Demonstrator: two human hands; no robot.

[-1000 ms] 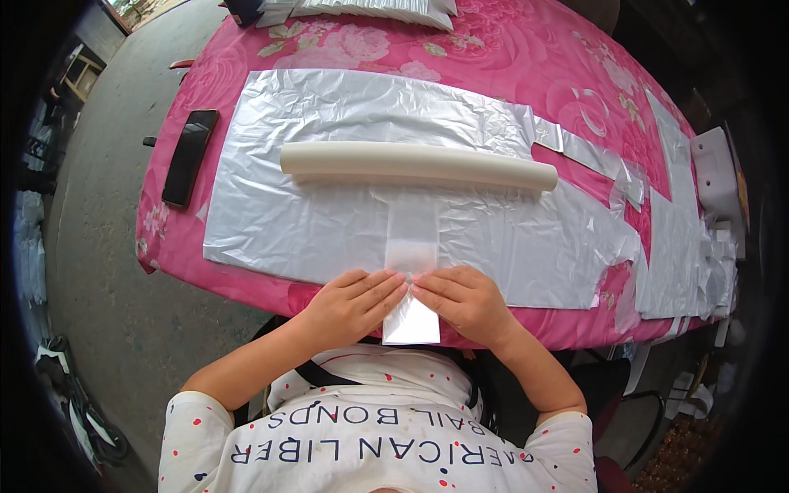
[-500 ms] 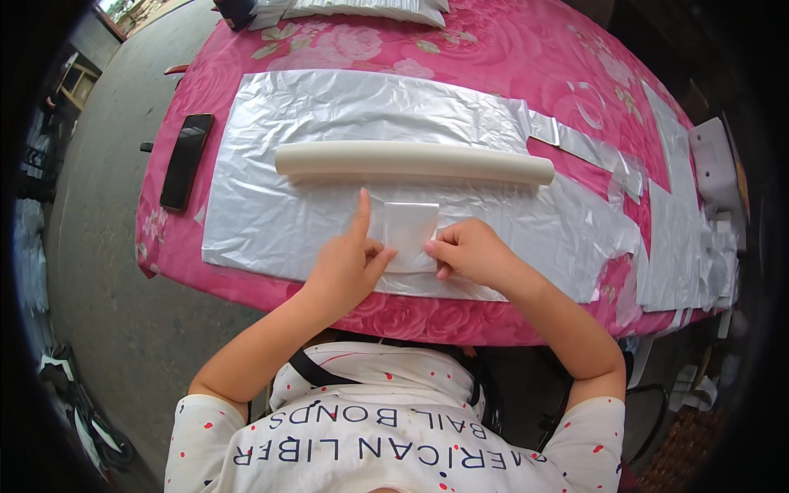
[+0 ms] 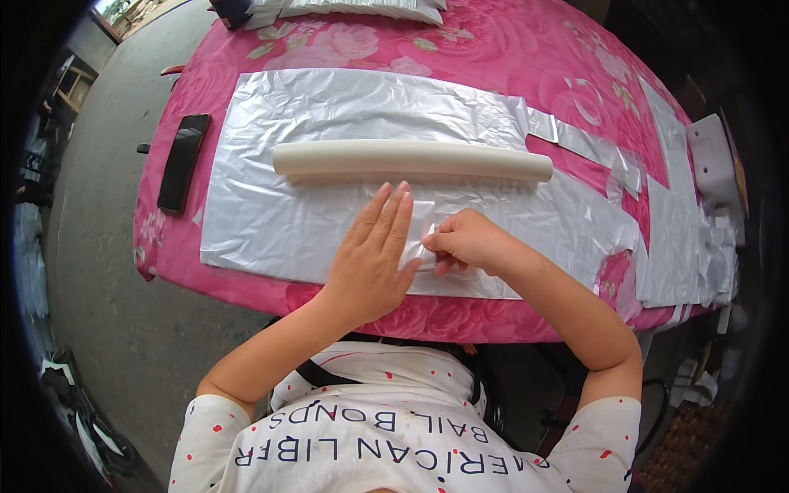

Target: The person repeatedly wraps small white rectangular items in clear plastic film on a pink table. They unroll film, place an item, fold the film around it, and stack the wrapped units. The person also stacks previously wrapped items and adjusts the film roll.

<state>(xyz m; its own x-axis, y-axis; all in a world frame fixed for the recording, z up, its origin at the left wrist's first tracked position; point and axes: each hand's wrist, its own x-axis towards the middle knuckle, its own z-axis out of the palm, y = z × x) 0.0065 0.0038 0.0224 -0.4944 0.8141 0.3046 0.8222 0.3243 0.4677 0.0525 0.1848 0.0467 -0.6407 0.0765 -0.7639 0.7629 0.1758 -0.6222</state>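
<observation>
A small folded piece of clear plastic film lies on a large silvery plastic sheet. My left hand rests flat over the left part of the film, its fingers stretched out and pointing away from me. With thumb and fingers pinched, my right hand grips the film's right edge, which lifts slightly. Much of the film is hidden under my left hand. Just beyond my fingertips a long off-white roll lies crosswise on the sheet.
The table wears a pink floral cloth. A dark phone lies at the left. Plastic strips and more silvery sheets spread to the right, near a white plastic box. A stack of white packets stands at the far edge.
My left hand has moved right and flattened over the film, its fingers now straight and together. My right hand stays pinched at the film's edge, which has lifted a little.
</observation>
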